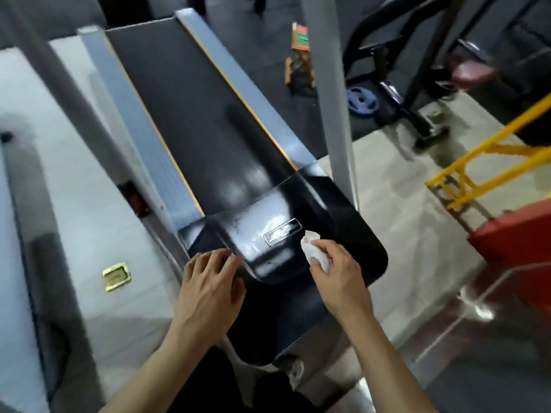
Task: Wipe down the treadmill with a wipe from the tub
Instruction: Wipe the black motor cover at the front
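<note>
The treadmill point(190, 114) stretches away from me, with a black belt and grey side rails. Its glossy black motor cover point(351, 234) lies closest, bearing a small silver badge point(282, 232). My right hand point(337, 272) grips a crumpled white wipe point(313, 247) and holds it against the cover just right of the badge. My left hand point(208, 281) rests on the cover's left part with fingers spread and lightly bent, holding nothing. The wipe tub is not in view.
A grey upright post point(331, 99) rises at the treadmill's right side. Another grey post point(59, 84) slants on the left. A small gold plate point(117, 275) lies on the floor at left. Yellow frame point(477, 162), red box point(518, 234), weight plate point(362, 101) and black equipment stand at right.
</note>
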Action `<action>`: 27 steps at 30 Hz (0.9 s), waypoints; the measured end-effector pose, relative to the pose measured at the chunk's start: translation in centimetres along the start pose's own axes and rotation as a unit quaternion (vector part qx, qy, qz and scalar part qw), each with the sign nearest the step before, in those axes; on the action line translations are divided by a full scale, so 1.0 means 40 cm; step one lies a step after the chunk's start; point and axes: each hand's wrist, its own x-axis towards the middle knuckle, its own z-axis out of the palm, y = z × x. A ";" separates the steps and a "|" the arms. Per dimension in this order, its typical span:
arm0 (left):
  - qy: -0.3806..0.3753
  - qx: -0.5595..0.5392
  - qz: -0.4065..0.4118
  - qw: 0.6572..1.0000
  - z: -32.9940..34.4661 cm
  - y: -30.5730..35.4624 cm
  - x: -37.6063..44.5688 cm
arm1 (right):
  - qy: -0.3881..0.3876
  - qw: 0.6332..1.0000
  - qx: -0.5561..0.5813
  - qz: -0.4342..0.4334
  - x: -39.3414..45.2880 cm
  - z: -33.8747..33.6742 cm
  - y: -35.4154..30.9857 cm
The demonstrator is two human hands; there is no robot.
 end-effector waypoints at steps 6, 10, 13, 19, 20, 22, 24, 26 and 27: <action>-0.011 0.002 -0.085 0.996 0.090 -0.017 -0.075 | -0.090 0.995 -0.025 -0.024 0.035 0.073 0.064; -0.029 0.006 -0.122 0.992 0.177 -0.025 -0.063 | -0.136 0.990 -0.024 -0.035 0.088 0.134 0.124; -0.034 0.009 -0.174 0.984 0.250 -0.014 -0.032 | -0.169 0.984 -0.014 -0.049 0.160 0.171 0.182; -0.061 0.016 -0.264 0.962 0.525 0.022 0.083 | -0.251 0.962 -0.050 -0.100 0.425 0.290 0.394; -0.066 0.015 -0.276 0.959 0.579 0.020 0.104 | -0.251 0.959 -0.063 -0.112 0.474 0.313 0.436; -0.073 0.010 -0.292 0.953 0.680 0.003 0.152 | -0.250 0.958 -0.076 -0.117 0.571 0.360 0.510; -0.081 0.006 -0.295 0.952 0.784 -0.041 0.212 | -0.246 0.960 -0.079 -0.110 0.672 0.420 0.576; -0.086 0.005 -0.294 0.952 0.892 -0.110 0.270 | -0.230 0.961 -0.088 -0.124 0.768 0.496 0.635; -0.090 0.011 -0.296 0.951 0.957 -0.153 0.298 | -0.221 0.962 -0.094 -0.132 0.812 0.541 0.666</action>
